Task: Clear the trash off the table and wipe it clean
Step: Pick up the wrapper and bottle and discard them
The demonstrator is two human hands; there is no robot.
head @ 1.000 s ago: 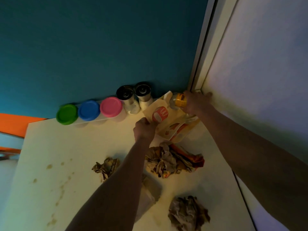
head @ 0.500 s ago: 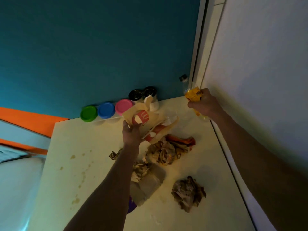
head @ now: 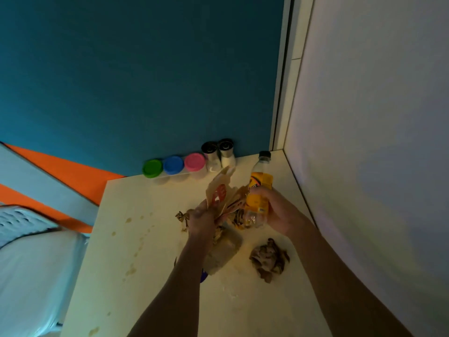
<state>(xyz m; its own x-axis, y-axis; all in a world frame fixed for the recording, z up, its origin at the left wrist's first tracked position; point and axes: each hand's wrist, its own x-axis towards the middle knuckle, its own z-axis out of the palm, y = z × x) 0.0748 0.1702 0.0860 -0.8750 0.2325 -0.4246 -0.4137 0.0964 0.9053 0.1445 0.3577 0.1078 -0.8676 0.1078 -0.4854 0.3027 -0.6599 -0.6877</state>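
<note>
The left hand (head: 202, 221) and its forearm cover much of the crumpled wrappers (head: 184, 218) and the flattened brown paper bag (head: 224, 251) beneath. The paper carton's (head: 220, 193) red logo is motion-blurred. The right hand (head: 274, 210) hides the bottle's (head: 259, 190) lower side; its label text is unreadable. A purple object (head: 203, 276) peeks from under the forearm, unidentifiable.

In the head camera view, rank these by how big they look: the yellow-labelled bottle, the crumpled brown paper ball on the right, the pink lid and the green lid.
1. Bottle, largest, though held up nearer the camera.
2. Crumpled paper ball, close behind.
3. Pink lid and green lid: they look alike, so no ranking between them.
</note>
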